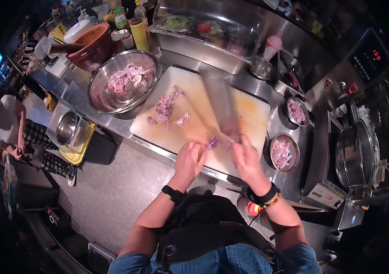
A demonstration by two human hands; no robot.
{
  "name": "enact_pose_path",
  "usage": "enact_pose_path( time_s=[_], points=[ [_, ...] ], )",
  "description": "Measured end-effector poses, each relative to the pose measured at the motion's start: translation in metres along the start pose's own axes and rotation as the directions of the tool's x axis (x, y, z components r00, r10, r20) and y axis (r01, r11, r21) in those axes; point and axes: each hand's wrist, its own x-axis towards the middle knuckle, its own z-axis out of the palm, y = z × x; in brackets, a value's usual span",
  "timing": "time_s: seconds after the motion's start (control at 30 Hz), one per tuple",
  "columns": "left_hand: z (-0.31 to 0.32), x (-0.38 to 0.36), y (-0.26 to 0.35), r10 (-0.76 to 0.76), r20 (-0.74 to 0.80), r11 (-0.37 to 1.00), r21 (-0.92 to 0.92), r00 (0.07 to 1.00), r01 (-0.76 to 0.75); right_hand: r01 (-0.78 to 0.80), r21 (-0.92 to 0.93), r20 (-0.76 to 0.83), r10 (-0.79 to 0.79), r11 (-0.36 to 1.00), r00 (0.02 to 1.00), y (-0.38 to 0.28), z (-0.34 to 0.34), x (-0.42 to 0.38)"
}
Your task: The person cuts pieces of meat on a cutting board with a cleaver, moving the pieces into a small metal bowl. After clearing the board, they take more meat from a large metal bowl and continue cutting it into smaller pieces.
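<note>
On the white cutting board (254, 112), my right hand (247, 157) grips the handle of a cleaver (222, 100), whose wide blade is smeared by motion and points away from me. My left hand (190, 157) is closed at the board's near edge, its fingertips pinching the end of a pinkish-purple piece of raw meat (212, 143). That piece lies just left of the cleaver. A pile of small pink-purple pieces (164, 109) is spread over the left part of the board, with a pale, claw-like bit (182, 119) beside it.
Left of the board stands a large steel bowl (96, 91) with pink meat inside. Two small steel bowls, an upper bowl (297, 112) and a lower bowl (285, 152), hold pink pieces at the right. A clear-lidded bin (206, 29) is behind. A seated person (9, 123) is at far left.
</note>
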Motion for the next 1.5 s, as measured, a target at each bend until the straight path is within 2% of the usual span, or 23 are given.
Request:
enact_pose_path(
  time_s=[0.1,0.13,0.23,0.33,0.43,0.53,0.63,0.67,0.73,0.77,0.83,0.93,1.03,1.13,1.17,1.2,1.27,1.3,1.33,1.43,1.5],
  points=[
    [0.007,0.003,-0.001,0.061,-0.007,0.998,-0.033,0.998,-0.061,0.137,-0.422,0.147,-0.081,0.896,0.986,0.062,0.022,0.017],
    [0.01,0.011,-0.001,0.077,-0.006,0.997,-0.01,0.997,-0.077,0.19,-0.426,0.167,-0.129,0.885,0.977,0.064,0.02,0.022],
    [0.015,0.014,0.001,0.1,0.04,0.994,0.038,0.994,-0.101,0.047,-0.473,0.184,0.047,0.88,0.982,0.051,0.023,0.013],
    [0.021,0.019,-0.007,0.06,0.032,0.997,0.051,0.998,-0.062,0.143,-0.46,0.147,-0.084,0.876,0.986,0.047,0.022,-0.011],
    [0.017,0.032,-0.021,0.01,0.016,0.998,0.066,1.0,-0.011,-0.006,-0.519,0.17,0.109,0.855,0.979,0.034,0.004,-0.04],
    [0.013,0.034,-0.027,0.008,0.053,0.991,0.136,0.999,-0.015,-0.092,-0.538,0.121,0.184,0.838,0.975,0.041,-0.004,-0.061],
    [0.022,0.03,-0.02,-0.064,0.191,0.993,-0.089,0.979,0.083,-0.273,-0.316,0.027,0.296,0.909,0.955,0.064,-0.005,-0.064],
    [0.024,0.034,-0.012,-0.041,0.219,0.984,-0.158,0.975,0.077,-0.368,-0.138,0.009,0.373,0.92,0.928,0.07,-0.006,-0.066],
    [0.028,0.045,0.005,0.006,0.27,0.953,-0.292,0.963,0.076,-0.427,0.098,-0.043,0.432,0.899,0.901,0.072,-0.011,-0.077],
    [0.031,0.053,0.008,0.061,0.213,0.969,-0.245,0.975,-0.007,-0.44,0.214,-0.059,0.462,0.872,0.885,0.073,-0.013,-0.083],
    [0.04,0.075,0.015,0.182,0.11,0.976,-0.139,0.977,-0.167,-0.358,0.234,-0.182,0.402,0.904,0.897,0.087,-0.019,-0.098],
    [0.065,0.11,0.022,0.282,0.201,0.958,-0.01,0.938,-0.286,-0.316,0.297,-0.255,0.394,0.901,0.883,0.093,-0.032,-0.111],
    [0.086,0.137,0.035,0.143,0.486,0.932,0.227,0.862,-0.282,-0.319,0.343,-0.273,0.418,0.884,0.866,0.092,-0.037,-0.12],
    [0.102,0.148,0.025,0.055,0.596,0.909,0.303,0.801,-0.288,-0.311,0.345,-0.249,0.406,0.886,0.879,0.092,-0.038,-0.129],
    [0.118,0.145,-0.007,0.037,0.572,0.998,0.02,0.82,-0.059,-0.31,0.34,-0.238,0.4,0.888,0.885,0.095,-0.038,-0.132],
    [0.14,0.138,-0.059,0.006,0.554,0.948,-0.27,0.833,0.172,-0.308,0.297,-0.231,0.381,0.904,0.895,0.099,-0.038,-0.133],
    [0.127,0.14,-0.064,-0.022,0.576,0.915,-0.319,0.817,0.249,-0.313,0.28,-0.182,0.37,0.908,0.911,0.09,-0.042,-0.132],
    [0.082,0.151,-0.021,-0.025,0.606,0.991,-0.091,0.795,0.1,-0.315,0.27,-0.153,0.364,0.91,0.919,0.087,-0.042,-0.131],
    [0.053,0.155,0.005,-0.042,0.634,0.988,0.139,0.773,-0.061,-0.332,0.257,-0.122,0.371,0.908,0.921,0.089,-0.04,-0.13],
    [0.022,0.148,-0.004,-0.191,0.59,0.981,0.146,0.785,0.129,-0.358,0.18,-0.004,0.364,0.916,0.931,0.089,-0.04,-0.119],
    [0.011,0.138,-0.016,-0.216,0.577,0.975,0.172,0.788,0.142,-0.353,0.106,0.098,0.344,0.93,0.934,0.078,-0.043,-0.109]
  ],
)
